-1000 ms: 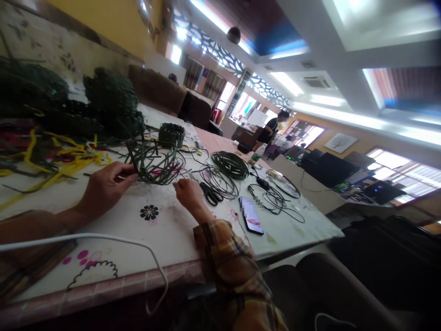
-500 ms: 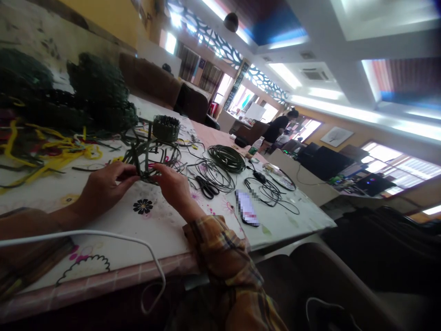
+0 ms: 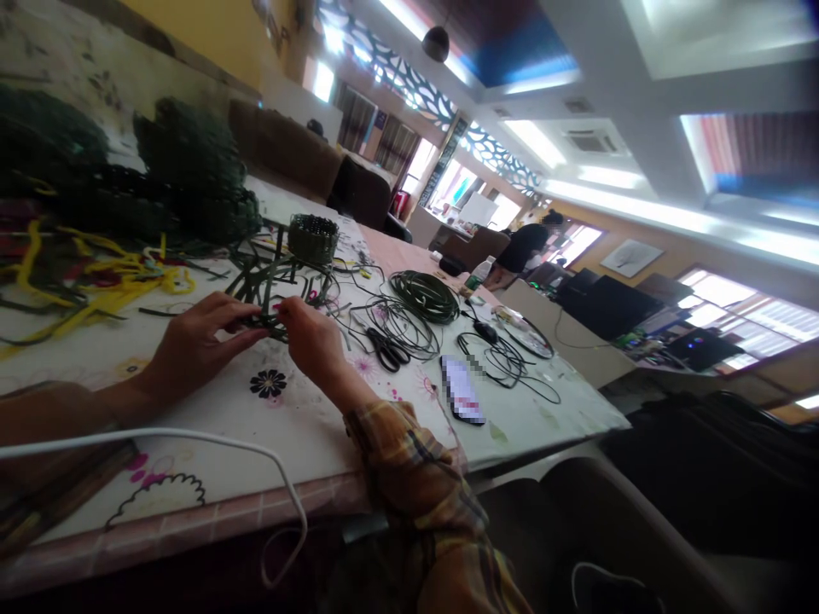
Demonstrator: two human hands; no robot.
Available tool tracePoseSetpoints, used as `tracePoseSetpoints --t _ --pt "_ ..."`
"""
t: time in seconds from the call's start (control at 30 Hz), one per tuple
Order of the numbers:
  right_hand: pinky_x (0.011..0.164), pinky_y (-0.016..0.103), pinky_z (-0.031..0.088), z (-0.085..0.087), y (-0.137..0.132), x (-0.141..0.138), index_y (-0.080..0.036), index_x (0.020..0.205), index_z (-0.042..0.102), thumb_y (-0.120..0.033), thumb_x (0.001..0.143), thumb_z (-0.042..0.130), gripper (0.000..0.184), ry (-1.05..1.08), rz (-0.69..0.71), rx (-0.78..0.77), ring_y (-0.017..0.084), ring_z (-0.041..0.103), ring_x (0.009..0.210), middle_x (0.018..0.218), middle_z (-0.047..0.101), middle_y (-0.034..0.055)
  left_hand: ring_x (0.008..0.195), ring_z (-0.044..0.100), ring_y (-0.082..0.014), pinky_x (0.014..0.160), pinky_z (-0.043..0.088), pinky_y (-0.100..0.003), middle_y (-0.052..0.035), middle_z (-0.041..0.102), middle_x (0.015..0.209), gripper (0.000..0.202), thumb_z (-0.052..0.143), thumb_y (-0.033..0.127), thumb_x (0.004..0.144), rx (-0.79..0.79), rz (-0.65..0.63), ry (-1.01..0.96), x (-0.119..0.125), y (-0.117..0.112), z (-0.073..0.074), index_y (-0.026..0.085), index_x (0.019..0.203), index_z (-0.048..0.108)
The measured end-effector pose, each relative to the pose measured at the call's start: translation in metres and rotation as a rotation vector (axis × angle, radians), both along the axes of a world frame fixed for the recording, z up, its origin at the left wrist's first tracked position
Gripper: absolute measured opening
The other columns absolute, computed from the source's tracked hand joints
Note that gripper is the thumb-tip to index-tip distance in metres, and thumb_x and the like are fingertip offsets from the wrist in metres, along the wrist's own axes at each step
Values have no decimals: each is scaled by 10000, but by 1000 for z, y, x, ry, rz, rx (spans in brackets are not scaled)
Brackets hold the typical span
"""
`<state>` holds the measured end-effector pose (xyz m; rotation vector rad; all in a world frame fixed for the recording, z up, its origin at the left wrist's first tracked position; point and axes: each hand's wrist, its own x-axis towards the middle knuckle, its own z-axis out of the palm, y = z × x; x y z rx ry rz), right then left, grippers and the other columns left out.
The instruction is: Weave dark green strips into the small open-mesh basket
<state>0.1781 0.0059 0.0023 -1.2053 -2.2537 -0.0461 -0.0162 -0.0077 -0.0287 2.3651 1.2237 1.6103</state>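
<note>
Dark green flat strips [image 3: 267,294] cross one another between my two hands, just above the tablecloth. My left hand [image 3: 198,341] pinches their near left side between thumb and fingers. From the right, my right hand [image 3: 313,339] is closed on the strips, its fingertips partly hidden behind the hand. More loose green strips [image 3: 246,277] lie curled behind my fingers, and one stands upright. A small round woven green basket [image 3: 313,239] rests on the table beyond them.
Black-handled scissors [image 3: 387,350], a coil of green strip [image 3: 424,296], a phone [image 3: 461,390] and black cable [image 3: 505,358] lie to the right. Yellow strips [image 3: 95,298] and large green woven pieces [image 3: 188,162] are at left. A white cable [image 3: 192,432] crosses in front. A person [image 3: 521,247] bends over far back.
My right hand has turned, with its fingers drawn in closer to the left hand. The strips that stood up between my hands now lean lower. The distant person bends further forward.
</note>
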Motion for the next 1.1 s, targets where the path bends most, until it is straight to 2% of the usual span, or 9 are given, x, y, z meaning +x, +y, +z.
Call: tracePoseSetpoints --t 0.13,0.23,0.3,0.4,0.5,0.63,0.8,0.9,1.1 --pt "710 267 446 3 -2 -3 -234 1095 579 -283 1060 401 187 14 -4 -32 178 692 911 1045 730 38 842 640 -162 772 537 -277 -29 633 976 381 674 540 888 -66 4 -42 -1 1 -3 196 1053 678" --pt "706 256 434 3 -3 -5 -243 1083 571 -284 1058 416 163 21 -28 -43 173 695 902 1050 734 28 817 640 -175 764 528 -294 -21 648 952 472 687 611 845 -103 108 -68 0 1 -5 204 1077 628" --pt "710 255 430 4 -4 -6 -245 1088 565 -287 1055 427 148 21 -49 -63 175 698 892 1044 739 25 805 632 -179 766 513 -301 -30 662 953 450 673 605 861 -42 155 -17 1 0 -4 208 1067 624" --pt "712 260 426 4 -5 -8 -237 1101 561 -306 1054 437 149 21 -88 -97 187 700 878 992 740 30 875 639 -200 809 497 -310 -59 673 985 326 644 517 922 113 161 103 3 -2 -1 205 1012 659" --pt "701 256 413 3 -6 -9 -234 1100 565 -322 1059 427 169 35 -115 -96 186 700 875 961 736 28 886 646 -200 761 485 -293 -67 668 1009 249 662 434 933 198 180 154 3 -3 -1 194 999 678" --pt "685 243 393 3 -8 -10 -235 1083 565 -343 1061 423 179 48 -141 -85 169 696 852 941 735 16 848 641 -173 717 472 -270 -49 656 996 174 676 365 934 231 149 149 3 -2 -2 191 938 676" --pt "683 233 386 7 -10 -11 -235 1065 562 -335 1053 443 156 38 -162 -91 153 696 852 923 734 -5 863 613 -170 775 480 -284 -41 626 991 145 663 309 946 265 82 139 1 2 -1 210 1048 687" --pt "682 232 385 6 -10 -13 -239 1074 562 -345 1056 429 171 31 -162 -84 151 698 861 953 739 -6 901 587 -186 782 476 -298 -57 594 1018 134 660 320 945 273 42 151 0 5 0 222 1008 727" --pt "700 238 395 7 -11 -14 -253 1116 568 -365 1062 403 206 -2 -167 -97 166 704 871 945 747 -3 893 582 -188 761 467 -299 -54 569 1013 176 643 369 952 228 45 123 1 4 -1 220 935 736"
